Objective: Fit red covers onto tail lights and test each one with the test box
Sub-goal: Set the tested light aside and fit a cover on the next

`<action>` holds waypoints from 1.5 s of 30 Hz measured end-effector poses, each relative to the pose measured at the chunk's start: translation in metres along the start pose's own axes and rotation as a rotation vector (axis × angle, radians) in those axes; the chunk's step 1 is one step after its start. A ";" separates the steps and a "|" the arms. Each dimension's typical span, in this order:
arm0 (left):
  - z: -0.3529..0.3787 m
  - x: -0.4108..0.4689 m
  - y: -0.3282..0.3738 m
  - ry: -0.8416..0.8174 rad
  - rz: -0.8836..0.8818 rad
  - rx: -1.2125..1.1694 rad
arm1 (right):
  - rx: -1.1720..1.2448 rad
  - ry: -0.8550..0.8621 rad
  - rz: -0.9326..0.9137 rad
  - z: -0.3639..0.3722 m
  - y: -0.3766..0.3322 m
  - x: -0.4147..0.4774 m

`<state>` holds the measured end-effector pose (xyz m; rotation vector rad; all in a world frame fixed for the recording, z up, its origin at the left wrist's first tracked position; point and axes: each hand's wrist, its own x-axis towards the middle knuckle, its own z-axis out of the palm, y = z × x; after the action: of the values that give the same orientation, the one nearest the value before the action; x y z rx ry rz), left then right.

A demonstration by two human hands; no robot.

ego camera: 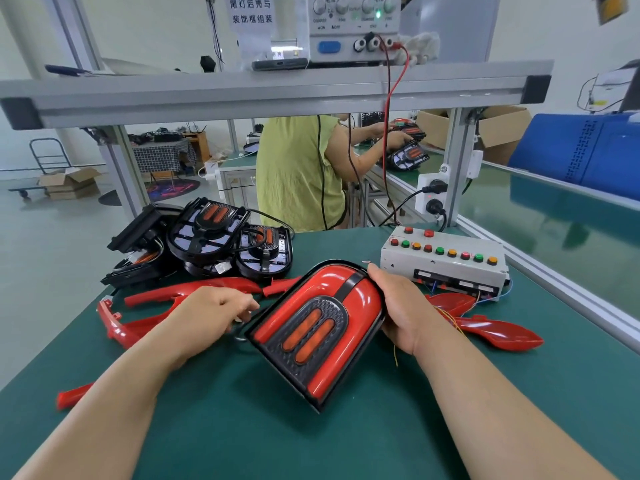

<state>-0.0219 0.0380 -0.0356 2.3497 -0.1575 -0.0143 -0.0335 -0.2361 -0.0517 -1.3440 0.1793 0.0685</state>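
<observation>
We are holding a tail light tilted over the green table, right in front of us, with a red cover sitting on it. Our right hand is gripping its right edge, thumb on top and fingers wrapped underneath. Our left hand is sitting at its left edge with fingers curled; we cannot tell whether it is pinching anything. The test box is lying just beyond the right hand. Bare tail lights are sitting in a heap at the far left, and loose red covers are lying on both sides.
</observation>
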 end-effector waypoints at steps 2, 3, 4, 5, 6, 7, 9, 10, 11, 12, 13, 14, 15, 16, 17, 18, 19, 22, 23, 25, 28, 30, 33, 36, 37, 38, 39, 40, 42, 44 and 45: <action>0.001 -0.001 -0.001 -0.004 -0.027 0.145 | 0.015 0.010 0.003 -0.001 -0.001 -0.001; 0.002 -0.001 -0.002 0.020 -0.047 0.204 | 0.018 0.012 0.001 -0.001 -0.001 -0.001; 0.004 -0.001 -0.001 0.047 -0.072 0.243 | 0.014 0.012 0.001 -0.002 -0.001 -0.001; 0.008 -0.001 0.000 0.066 -0.097 0.272 | 0.008 0.007 0.003 -0.002 -0.001 -0.002; 0.011 -0.002 0.002 0.070 -0.117 0.324 | 0.004 0.000 0.004 -0.001 -0.001 -0.002; 0.013 -0.002 0.005 0.059 -0.131 0.398 | 0.005 -0.009 0.007 0.000 -0.001 -0.003; 0.018 -0.002 0.009 0.030 -0.156 0.505 | 0.006 -0.024 0.008 0.001 0.000 -0.002; 0.019 -0.002 0.010 0.020 -0.162 0.491 | 0.004 -0.033 0.008 0.001 0.001 -0.002; 0.018 -0.001 0.008 0.009 -0.163 0.443 | 0.005 -0.040 0.012 0.001 0.001 -0.002; 0.016 0.000 0.007 0.002 -0.165 0.375 | 0.003 -0.043 0.019 0.001 0.001 -0.002; 0.012 0.000 0.005 0.015 -0.164 0.290 | -0.001 -0.044 0.030 0.001 0.000 -0.003; 0.008 0.000 0.003 0.051 -0.167 0.192 | -0.015 -0.046 0.041 0.001 0.000 -0.003; 0.003 0.001 0.001 0.100 -0.164 0.087 | -0.033 -0.052 0.053 0.000 0.001 -0.003; -0.002 0.002 0.000 0.147 -0.157 -0.017 | -0.050 -0.057 0.066 0.000 0.001 -0.003; -0.006 0.003 -0.001 0.185 -0.141 -0.111 | -0.059 -0.057 0.080 0.000 0.001 -0.003; -0.008 0.004 -0.001 0.210 -0.125 -0.177 | -0.072 -0.052 0.091 0.000 0.002 -0.002; -0.008 0.006 -0.002 0.225 -0.107 -0.208 | -0.093 -0.041 0.098 0.000 0.003 -0.001; 0.000 0.007 -0.005 0.224 -0.094 -0.148 | -0.257 0.013 0.049 0.001 0.005 0.002; 0.004 0.008 -0.007 0.220 -0.095 -0.117 | -0.337 0.045 0.004 0.001 0.005 0.003; 0.009 0.010 -0.010 0.213 -0.105 -0.092 | -0.539 0.112 -0.112 -0.002 0.007 0.006; 0.013 0.013 -0.016 0.188 -0.116 -0.067 | -0.706 0.148 -0.217 -0.004 0.007 0.007; 0.016 0.013 -0.018 0.179 -0.097 -0.003 | -0.748 0.164 -0.237 -0.003 0.005 0.006; 0.016 0.010 -0.015 0.175 -0.069 0.114 | -0.797 0.178 -0.265 -0.003 0.005 0.006; 0.017 0.008 -0.012 0.169 -0.048 0.217 | -0.868 0.182 -0.290 -0.003 0.005 0.006; 0.017 0.008 -0.011 0.170 -0.046 0.237 | -0.894 0.189 -0.296 -0.003 0.006 0.005; 0.018 0.007 -0.011 0.173 -0.044 0.253 | -0.918 0.197 -0.304 -0.003 0.005 0.005; 0.018 0.006 -0.010 0.177 -0.041 0.267 | -0.941 0.210 -0.318 -0.003 0.006 0.005; 0.019 0.006 -0.009 0.181 -0.037 0.277 | -0.962 0.227 -0.338 -0.002 0.006 0.005; 0.019 0.004 -0.006 0.188 -0.031 0.298 | -0.978 0.260 -0.381 -0.001 0.005 0.003; 0.019 0.002 -0.004 0.203 -0.042 0.327 | -0.949 0.281 -0.409 -0.001 0.002 0.002; 0.019 0.001 -0.003 0.225 -0.043 0.339 | -0.931 0.293 -0.421 -0.001 0.000 0.001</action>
<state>-0.0214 0.0265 -0.0511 2.6695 0.0030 0.2744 -0.0325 -0.2374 -0.0522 -2.2939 0.1050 -0.4548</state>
